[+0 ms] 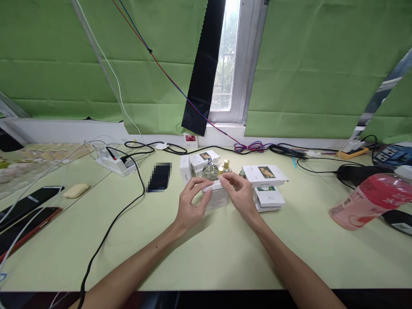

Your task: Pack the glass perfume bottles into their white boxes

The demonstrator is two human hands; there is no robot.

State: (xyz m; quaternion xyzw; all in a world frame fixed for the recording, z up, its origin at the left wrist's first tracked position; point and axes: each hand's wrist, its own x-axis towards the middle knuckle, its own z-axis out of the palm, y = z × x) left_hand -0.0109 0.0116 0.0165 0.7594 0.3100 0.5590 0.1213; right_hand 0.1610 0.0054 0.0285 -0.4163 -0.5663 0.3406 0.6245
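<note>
A small white cardboard box (pixel 218 201) with fine print on its front stands between my hands at the middle of the table. My left hand (pixel 193 204) grips its left side, thumb and fingers at the top edge. At the top right, my right hand (pixel 241 195) pinches the edge with closed fingertips; whether a flap lies between them is hidden. Just behind sit glass bottles with shiny caps, among them a round clear bottle (pixel 210 171) and a gold-capped one (pixel 227 165), partly covered by my fingers.
White printed boxes lie behind left (pixel 204 159) and stacked at right (pixel 264 175). A phone (pixel 160 177), a power strip (pixel 116 163) and black cable (pixel 119 213) are on the left. A pink drink bottle (pixel 367 201) stands tilted in view at right.
</note>
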